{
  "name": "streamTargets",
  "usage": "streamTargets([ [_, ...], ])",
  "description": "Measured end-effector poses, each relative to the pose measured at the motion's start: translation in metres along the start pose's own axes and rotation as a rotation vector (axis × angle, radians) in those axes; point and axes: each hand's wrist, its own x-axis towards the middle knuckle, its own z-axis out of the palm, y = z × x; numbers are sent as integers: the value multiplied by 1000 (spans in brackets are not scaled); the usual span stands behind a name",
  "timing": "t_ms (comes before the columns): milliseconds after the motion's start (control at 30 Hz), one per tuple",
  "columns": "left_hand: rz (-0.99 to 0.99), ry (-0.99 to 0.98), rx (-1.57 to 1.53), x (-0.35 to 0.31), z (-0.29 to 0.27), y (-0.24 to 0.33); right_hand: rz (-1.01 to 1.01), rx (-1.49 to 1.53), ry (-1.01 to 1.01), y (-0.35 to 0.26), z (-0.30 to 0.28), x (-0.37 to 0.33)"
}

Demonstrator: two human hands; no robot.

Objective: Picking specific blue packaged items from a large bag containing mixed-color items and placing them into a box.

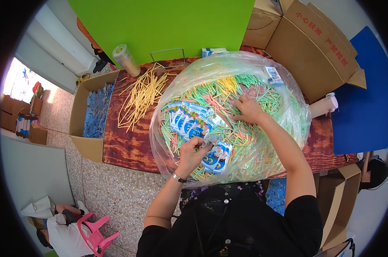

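Across a glossy table (127,147) streaked in red and dark brown, one huge clear plastic bag (159,152) takes centre stage, rolled open and brimming with thin pastel sticks (245,139) in green, pink and yellow. Behind it stands a flat lime-green panel (159,25); off to the right, a smooth blue board (369,85) leans beside an open cardboard box (309,47) with raised flaps. Down on the left, speckled stone flooring (108,188), and a person (67,233) in a pale top sits by a glossy pink plastic chair (93,229).

Now to the hands! The left hand (191,154), metal watch at the wrist, pinches a crinkled, silvery packet (211,139) between thumb and fingers, right over the bag's heap. Flat blue-and-white sachets (191,122) with ridged ends fan out just beyond it, lying on the sticks, and more overlap close by its fingertips. Over on the bag's right half, the right hand (249,110) reaches palm-down, fingers bent into the brittle-looking tangle; whether it grips any, I cannot tell.

Left of the bag, loose straw-yellow sticks (140,100) sprawl criss-cross on the wood, near a tilted column of stacked rolls (126,61) and a bent-wire stand (168,59).
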Motion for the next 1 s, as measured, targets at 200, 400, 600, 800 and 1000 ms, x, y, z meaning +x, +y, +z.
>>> streamTargets([
  [200, -1, 0, -3, 0, 4, -2, -61, -149, 151, -5, 23, 9],
  [400, 36, 26, 10, -1, 2, 0, -74, -237, -36, 6, 0, 22],
  [600, 0, 23, -12, -3, -3, 7, -115, 346, -183, 17, -43, 13],
  [800, -14, 13, -45, -4, -3, 6, 8, -352, -319, -27, -58, 23],
  [1000, 24, 6, -42, -2, 1, 10, 181, -511, -418, -39, 7, 49],
])
